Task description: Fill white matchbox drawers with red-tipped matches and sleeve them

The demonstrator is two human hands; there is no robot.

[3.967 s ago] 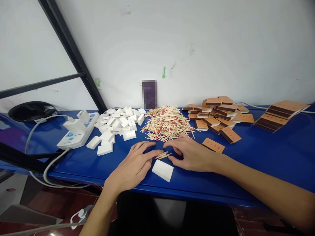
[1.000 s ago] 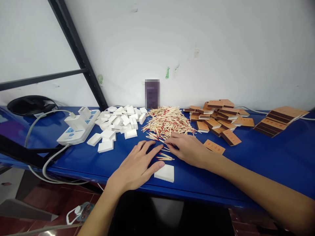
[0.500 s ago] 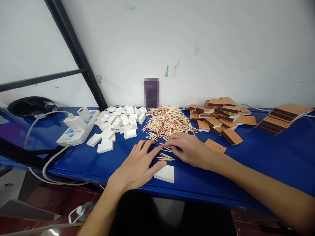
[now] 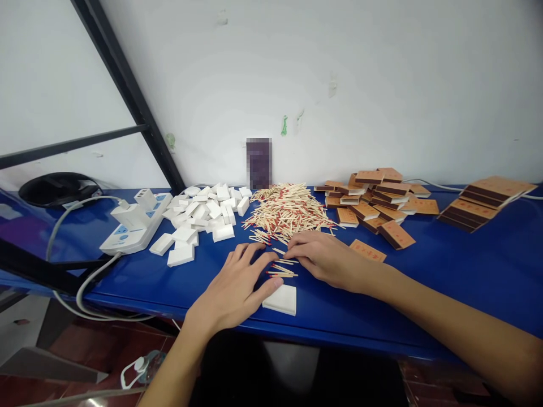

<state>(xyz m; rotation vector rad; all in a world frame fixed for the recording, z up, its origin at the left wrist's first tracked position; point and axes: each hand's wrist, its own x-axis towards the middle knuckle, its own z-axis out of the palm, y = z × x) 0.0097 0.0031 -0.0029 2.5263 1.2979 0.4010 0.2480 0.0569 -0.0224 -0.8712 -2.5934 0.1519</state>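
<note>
Shifted items: since the earliest frame, the near white tray [image 4: 279, 299] has turned squarer to you, and more loose matches [image 4: 283, 269] lie between your left hand [image 4: 233, 285] and right hand [image 4: 324, 259].
Counter [image 4: 449, 260]: blue, beneath the piles.
Orange sleeves [image 4: 365, 211]: heaped on your right.
Match heap [image 4: 291, 212]: just beyond your fingertips, between the orange sleeves and the white tray pile [image 4: 199, 212].
Left hand: fingers spread, pinching nothing that shows, thumb at the near white tray's corner; contact is unclear.
Right hand: fingertips gathered at the loose matches' plain ends; you can't tell whether they pinch one.
Near white tray: probably light, thin card, easily crushed; hold its side walls gently.
Loose matches: likely near weightless, stiff but snappable, quick to roll; take them mid-stick, clear of the red heads.
</note>
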